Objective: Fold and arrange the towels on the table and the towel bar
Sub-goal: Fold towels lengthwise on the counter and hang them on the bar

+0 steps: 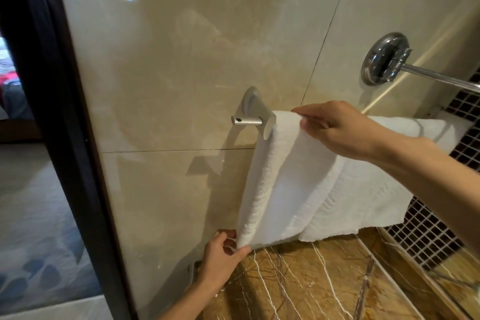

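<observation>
A white folded towel hangs over the towel bar on the beige tiled wall. Only the bar's silver left bracket shows; the rest is hidden under the cloth. My right hand holds the towel's top fold at the bar, thumb under the edge and fingers over it. My left hand pinches the towel's lower left corner near the wall. A second white layer hangs further right on the same bar.
A chrome wall mount with a rod juts out at the upper right. A dark door frame stands at the left. Brown marble floor lies below, and dark mosaic tiles cover the right wall.
</observation>
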